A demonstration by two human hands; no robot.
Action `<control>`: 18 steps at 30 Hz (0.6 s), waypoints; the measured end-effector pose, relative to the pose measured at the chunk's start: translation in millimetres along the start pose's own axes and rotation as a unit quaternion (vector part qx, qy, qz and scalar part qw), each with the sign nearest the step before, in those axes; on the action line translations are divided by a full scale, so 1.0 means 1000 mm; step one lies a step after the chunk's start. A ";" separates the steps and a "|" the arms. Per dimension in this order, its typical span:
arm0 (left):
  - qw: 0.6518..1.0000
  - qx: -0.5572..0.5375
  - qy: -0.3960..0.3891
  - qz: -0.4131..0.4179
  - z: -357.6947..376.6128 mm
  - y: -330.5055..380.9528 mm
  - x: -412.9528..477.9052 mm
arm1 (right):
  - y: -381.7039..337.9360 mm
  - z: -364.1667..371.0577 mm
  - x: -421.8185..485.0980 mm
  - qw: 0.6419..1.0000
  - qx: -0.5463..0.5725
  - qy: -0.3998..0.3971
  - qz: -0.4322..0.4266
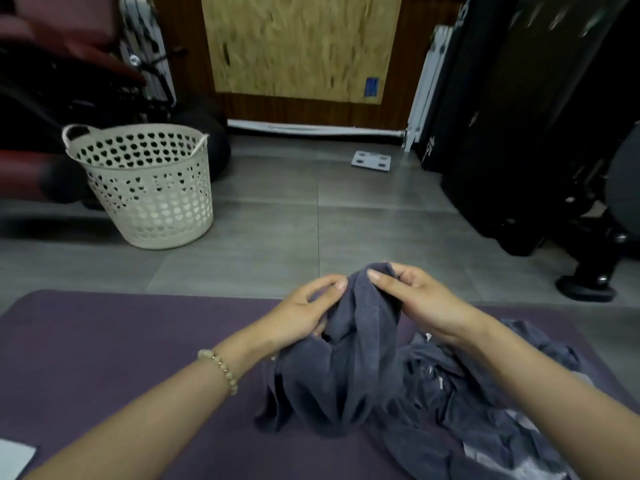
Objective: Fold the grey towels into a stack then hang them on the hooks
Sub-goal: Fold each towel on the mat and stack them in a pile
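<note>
- Your left hand (304, 311) & right hand (412, 299) are close together, both pinched on the top of one dark grey terry-cloth towel (346, 368), held up w/ its lower part bunched on the purple foam mat (104, 341).
- Left thumb and fingertips grip a fold near the top edge; right fingers (375, 277) pinch the peak just beside them. Both hands closed on the cloth, none free.
- Rest of the grey towels sit as a crumpled heap of dark grey cloth (485, 410) on the mat, under and right of your right forearm, touching the held towel's base. Can't tell how many are in it.
- Handling, as I judge it: towel is soft, limp, light; no stiffness, so it sags and twists wherever it isn't held. Not fragile, not slippery; terry should grip well.
- Where to hold: work fingers along the hem to find 2 adjacent corners, then spread hands apart so it hangs flat. A mid-cloth pinch, as now, leaves it roped up.
- Watch it doesn't drag a neighbour from the heap when lifted.
- No folded stack visible yet; hooks not in view. Task looks early.
- Cream perforated plastic laundry basket (149, 188) stands on the grey tile floor (311, 220) ahead left, well apart from the mat.
</note>
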State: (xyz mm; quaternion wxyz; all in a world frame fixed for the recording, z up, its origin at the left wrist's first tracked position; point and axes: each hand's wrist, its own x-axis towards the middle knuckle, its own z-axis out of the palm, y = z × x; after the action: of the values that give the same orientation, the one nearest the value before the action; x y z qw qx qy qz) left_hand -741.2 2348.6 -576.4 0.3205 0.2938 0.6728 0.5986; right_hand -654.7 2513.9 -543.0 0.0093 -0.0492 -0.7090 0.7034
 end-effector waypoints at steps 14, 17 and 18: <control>0.953 -0.225 0.188 0.073 0.017 0.086 -0.058 | -0.035 0.020 -0.071 0.995 -0.077 -0.023 -0.053; 0.942 -0.253 0.212 0.062 0.013 0.084 -0.063 | -0.035 0.018 -0.073 0.997 -0.014 0.026 -0.071; 0.942 -0.252 0.212 0.059 0.015 0.083 -0.066 | -0.033 0.020 -0.073 0.998 0.001 0.024 -0.062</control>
State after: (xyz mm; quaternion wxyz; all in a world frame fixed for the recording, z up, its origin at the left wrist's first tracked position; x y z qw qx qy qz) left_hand -688.0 2315.6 -490.0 0.1980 0.1088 0.5342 0.8146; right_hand -585.5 2487.9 -506.0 0.0703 -0.0220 -0.7097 0.7007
